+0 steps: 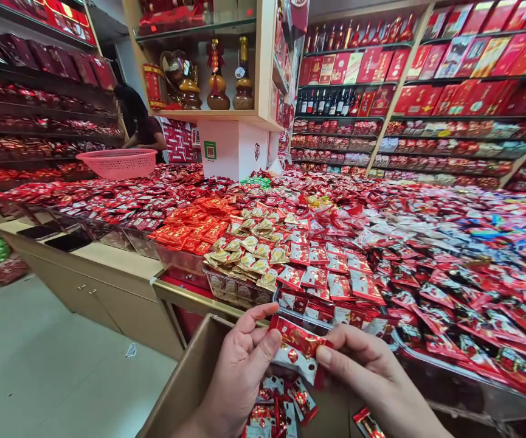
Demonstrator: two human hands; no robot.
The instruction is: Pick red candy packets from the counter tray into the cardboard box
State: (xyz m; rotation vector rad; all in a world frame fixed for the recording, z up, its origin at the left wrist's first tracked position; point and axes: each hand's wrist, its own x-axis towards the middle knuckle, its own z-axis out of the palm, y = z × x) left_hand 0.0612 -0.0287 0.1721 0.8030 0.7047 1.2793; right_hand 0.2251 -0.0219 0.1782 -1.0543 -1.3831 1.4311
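My left hand (239, 365) and my right hand (363, 365) together pinch a small stack of red and white candy packets (298, 347) between thumbs and forefingers. I hold it just above an open cardboard box (185, 383) at the bottom of the view. Inside the box lie several more of the same packets (281, 410). Right behind my hands is the front edge of a big display counter, with a clear bin of matching red and white packets (331, 277).
The counter is heaped with red sweets (449, 255), gold-wrapped ones (253, 249) and orange-red ones (194, 228). A pink basket (117, 162) sits at the far left, next to a person in dark clothes (141, 125). Shelves of red boxes line the walls. Pale floor (39, 365) lies left.
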